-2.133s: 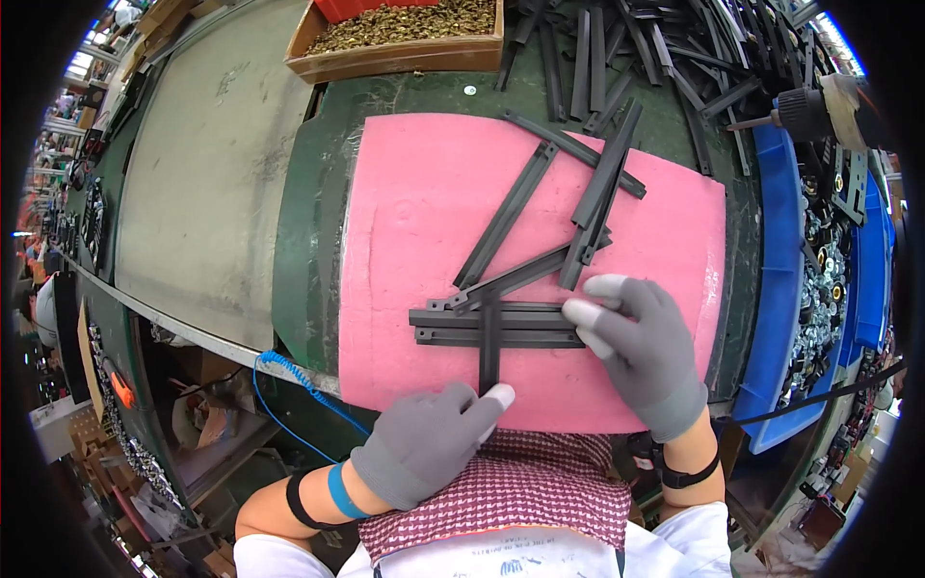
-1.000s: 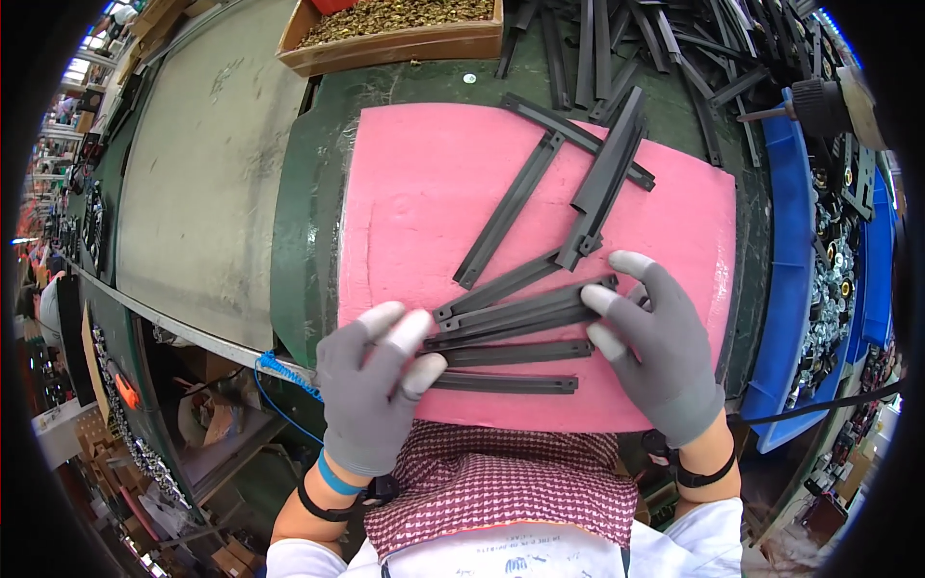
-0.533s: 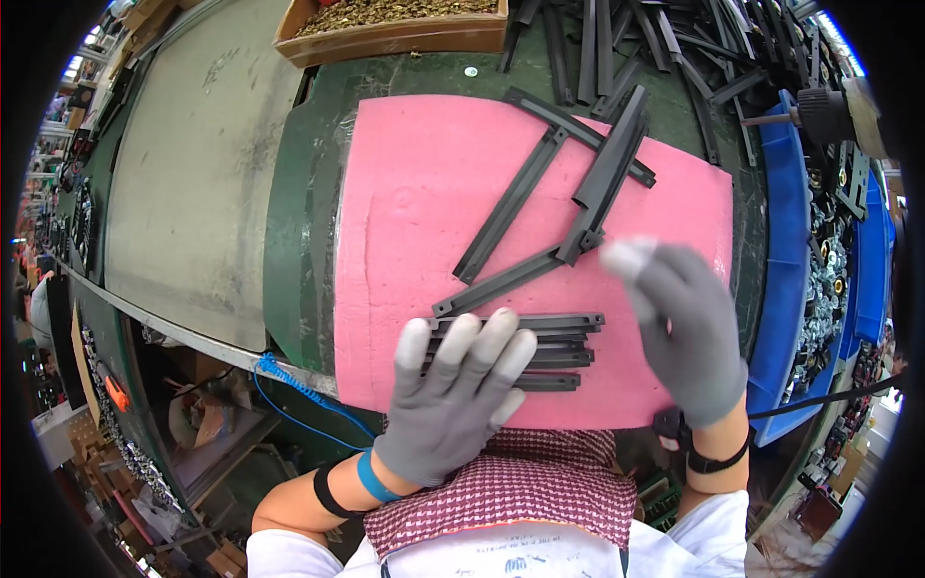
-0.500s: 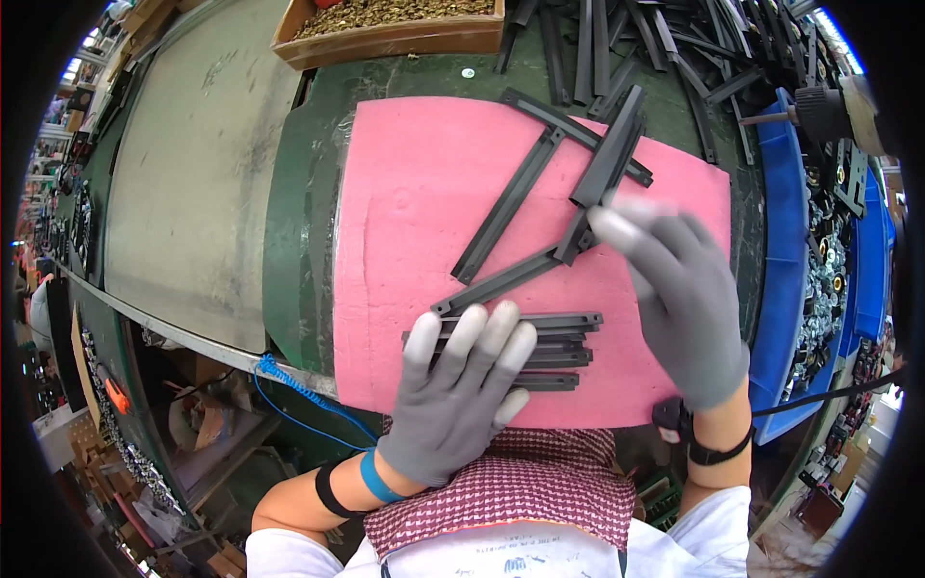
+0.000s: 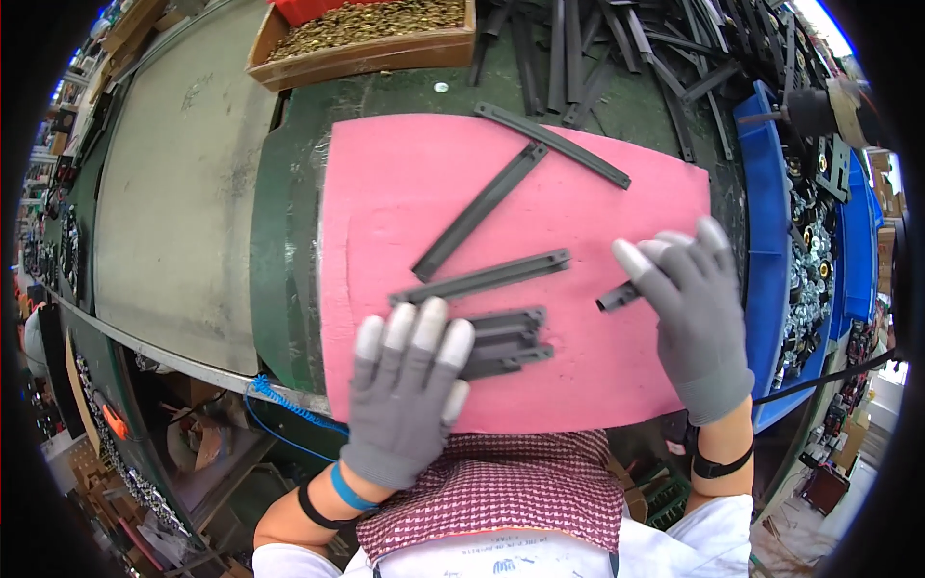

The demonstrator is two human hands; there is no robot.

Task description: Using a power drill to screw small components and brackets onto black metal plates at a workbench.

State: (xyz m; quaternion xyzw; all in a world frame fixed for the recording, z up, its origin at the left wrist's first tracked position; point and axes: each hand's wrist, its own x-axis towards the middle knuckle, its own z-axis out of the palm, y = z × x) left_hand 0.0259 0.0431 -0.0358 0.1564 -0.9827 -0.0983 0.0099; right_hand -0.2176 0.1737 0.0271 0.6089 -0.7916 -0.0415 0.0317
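- The left hand (image 5: pixel 409 390), in a grey glove with pale fingertips, lies flat with its fingers spread on the near part of the pink mat (image 5: pixel 405 183); its grip is open, pressing rather than clasping.
- Under the fingertips of that hand sits a small stack of short dark strips (image 5: pixel 509 341), lying side by side and roughly level, their right ends sticking out past the fingers.
- The right hand (image 5: pixel 699 318), gloved the same way, rests on the right part of the mat with its fingers curled over one end of a dark strip (image 5: pixel 617 297); only a short stub of that strip shows to the left of the fingers, so whether the grip truly closes on it I cannot tell.
- Just above the stack, a longer dark strip (image 5: pixel 482 277) lies slightly tilted, rising to the right, apart from both hands.
- Further up the mat another long strip (image 5: pixel 480 210) lies on a steeper slant, and a third (image 5: pixel 551 144) crosses the mat's far edge, slanting the other way.
- The mat lies on a green desk (image 5: pixel 279 241); to the left is a grey panel (image 5: pixel 173 193).
- At the far edge stands a wooden box of small brass-coloured parts (image 5: pixel 371 24), beside a heap of loose dark strips (image 5: pixel 665 48).
- To the right, blue bins (image 5: pixel 771 212) hold small metal parts.
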